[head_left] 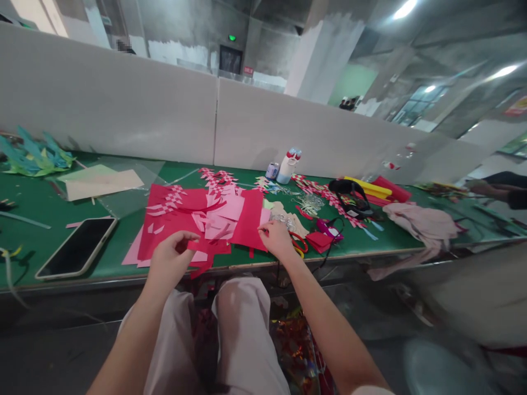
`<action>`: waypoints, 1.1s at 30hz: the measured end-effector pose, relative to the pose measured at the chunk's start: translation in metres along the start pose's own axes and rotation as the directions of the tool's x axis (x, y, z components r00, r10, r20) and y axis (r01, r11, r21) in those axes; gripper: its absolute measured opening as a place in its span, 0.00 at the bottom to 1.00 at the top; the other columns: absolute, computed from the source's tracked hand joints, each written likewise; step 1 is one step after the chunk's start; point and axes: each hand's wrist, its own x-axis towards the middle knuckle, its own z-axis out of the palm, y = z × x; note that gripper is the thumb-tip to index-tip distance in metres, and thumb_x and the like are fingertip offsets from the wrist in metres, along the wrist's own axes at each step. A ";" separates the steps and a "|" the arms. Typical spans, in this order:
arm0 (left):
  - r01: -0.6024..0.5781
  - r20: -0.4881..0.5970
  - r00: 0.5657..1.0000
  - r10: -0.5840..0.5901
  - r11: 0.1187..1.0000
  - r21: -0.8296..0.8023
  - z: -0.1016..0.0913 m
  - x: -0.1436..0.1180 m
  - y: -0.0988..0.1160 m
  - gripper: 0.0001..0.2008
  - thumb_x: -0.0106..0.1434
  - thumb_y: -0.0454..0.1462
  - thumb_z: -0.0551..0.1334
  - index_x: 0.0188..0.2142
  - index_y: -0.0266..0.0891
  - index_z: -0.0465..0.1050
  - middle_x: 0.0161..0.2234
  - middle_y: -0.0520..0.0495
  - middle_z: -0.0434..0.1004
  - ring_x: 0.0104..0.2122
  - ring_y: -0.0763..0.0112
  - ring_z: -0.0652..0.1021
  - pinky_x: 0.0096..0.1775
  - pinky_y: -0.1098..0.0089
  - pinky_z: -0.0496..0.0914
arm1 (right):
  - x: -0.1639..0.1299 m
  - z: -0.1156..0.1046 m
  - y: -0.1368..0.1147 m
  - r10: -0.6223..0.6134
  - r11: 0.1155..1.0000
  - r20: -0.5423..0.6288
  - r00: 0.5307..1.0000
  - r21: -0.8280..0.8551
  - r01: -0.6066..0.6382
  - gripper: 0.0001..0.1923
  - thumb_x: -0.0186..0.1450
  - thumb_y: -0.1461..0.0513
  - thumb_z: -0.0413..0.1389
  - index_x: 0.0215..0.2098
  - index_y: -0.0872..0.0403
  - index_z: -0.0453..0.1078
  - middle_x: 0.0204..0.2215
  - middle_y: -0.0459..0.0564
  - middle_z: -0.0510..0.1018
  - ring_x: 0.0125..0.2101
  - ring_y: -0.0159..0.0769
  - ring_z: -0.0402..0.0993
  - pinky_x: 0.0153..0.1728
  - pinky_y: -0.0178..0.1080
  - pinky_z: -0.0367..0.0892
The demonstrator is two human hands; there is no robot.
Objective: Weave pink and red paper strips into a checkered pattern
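Left hand (171,258) is pinched shut on a small strip of red paper (196,245), thumb on top, fingers under, held just above the front edge of the desk (37,203). Right hand (276,240) has thumb + forefinger closed on the near right corner of a bigger red sheet (249,219), which lies flat on a pile of pink and red paper pieces (214,216) near the front edge, roughly mid-desk. Handling, as a judgement: this is thin craft paper, v. light, floppy, no real stiffness; a sheet lifted by one corner will droop and swing, and a hard pinch will crease it. It looks dry and matte, so not slippery, but sheets stacked flat cling and are hard to peel apart, so best taken at a free corner or edge, as the right hand does, w/ the other hand steadying the pile. Cut strips tear easily at slits; hold them near the solid end, not the tips. Scissors w/ red handles (300,242) sit just right of the right hand, touching or nearly so, can't tell. A phone (76,247) lies face up toward the front left; cream sheets (102,184) behind it, teal paper shapes (33,156) at the back left corner. White bottle (287,166) stands by the back edge, woven red-white strips (321,192) beside it, yellow sheets (368,187) and a pink cloth (424,222) further right.
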 end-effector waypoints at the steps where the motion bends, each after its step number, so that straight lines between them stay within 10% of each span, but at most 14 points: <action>1: -0.012 0.007 1.000 0.011 0.999 0.033 0.002 0.000 0.000 0.13 0.45 0.36 0.59 0.31 0.41 0.78 0.26 0.49 0.77 0.25 0.68 0.73 0.27 0.72 0.63 | -0.010 0.004 -0.006 -0.013 1.000 -0.006 1.000 0.005 0.013 0.12 0.62 0.64 0.53 0.39 0.58 0.77 0.44 0.62 0.77 0.48 0.49 0.69 0.56 0.49 0.56; 7: -0.050 0.095 0.995 0.031 0.977 0.207 0.013 -0.005 0.004 0.13 0.47 0.38 0.59 0.33 0.41 0.77 0.26 0.50 0.77 0.27 0.67 0.74 0.32 0.71 0.66 | -0.068 0.050 -0.052 -0.166 0.851 0.120 0.979 0.518 0.081 0.23 0.65 0.51 0.53 0.54 0.52 0.67 0.49 0.54 0.75 0.48 0.40 0.71 0.44 0.40 0.67; 11: -0.038 0.148 0.989 -0.001 0.966 0.258 0.013 -0.007 0.005 0.15 0.48 0.38 0.57 0.36 0.40 0.76 0.31 0.49 0.79 0.30 0.68 0.75 0.34 0.71 0.66 | -0.079 0.072 -0.067 -0.140 0.754 0.073 0.987 0.654 0.059 0.18 0.60 0.52 0.58 0.43 0.55 0.73 0.42 0.52 0.77 0.42 0.40 0.73 0.43 0.40 0.66; 21: 0.002 0.033 0.999 -0.018 0.909 0.418 -0.026 0.008 0.007 0.14 0.48 0.39 0.57 0.34 0.41 0.76 0.28 0.50 0.78 0.30 0.66 0.76 0.32 0.70 0.65 | -0.065 0.055 -0.055 -0.064 0.434 0.357 0.932 0.851 -0.296 0.22 0.48 0.49 0.67 0.30 0.55 0.68 0.22 0.42 0.74 0.24 0.28 0.69 0.32 0.34 0.64; 33: -0.226 0.131 0.974 0.187 0.715 0.662 -0.063 0.009 -0.023 0.12 0.54 0.42 0.57 0.32 0.40 0.76 0.33 0.42 0.76 0.35 0.59 0.74 0.37 0.65 0.64 | -0.024 0.039 -0.032 -0.089 0.719 0.365 0.927 0.668 -0.194 0.21 0.55 0.47 0.61 0.29 0.58 0.71 0.19 0.41 0.67 0.18 0.22 0.56 0.19 0.30 0.51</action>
